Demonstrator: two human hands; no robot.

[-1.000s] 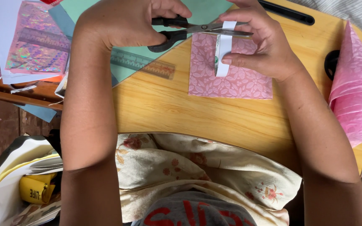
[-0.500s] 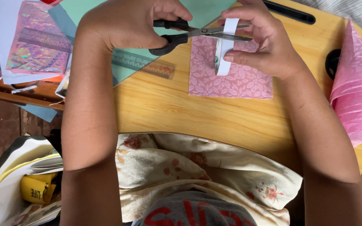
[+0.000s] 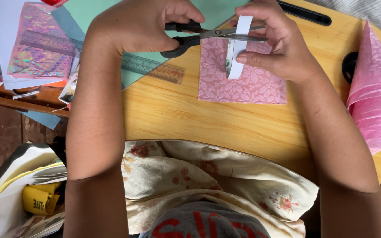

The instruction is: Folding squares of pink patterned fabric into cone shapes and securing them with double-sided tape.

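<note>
Scissors (image 3: 208, 36) now closer on strip (image 3: 237, 46), between hands.

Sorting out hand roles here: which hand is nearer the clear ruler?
Left. The left hand, working the scissors, sits just above the ruler; the right hand holds the white strip farther off.

A rounded wooden worktop (image 3: 225, 121) carried the things. A pink leaf-patterned paper square (image 3: 248, 86) lay flat near its middle. A clear ruler (image 3: 153, 68) rested on a pale green sheet (image 3: 106, 11) toward the left. A long black piece (image 3: 305, 13) sat at the far edge.
</note>
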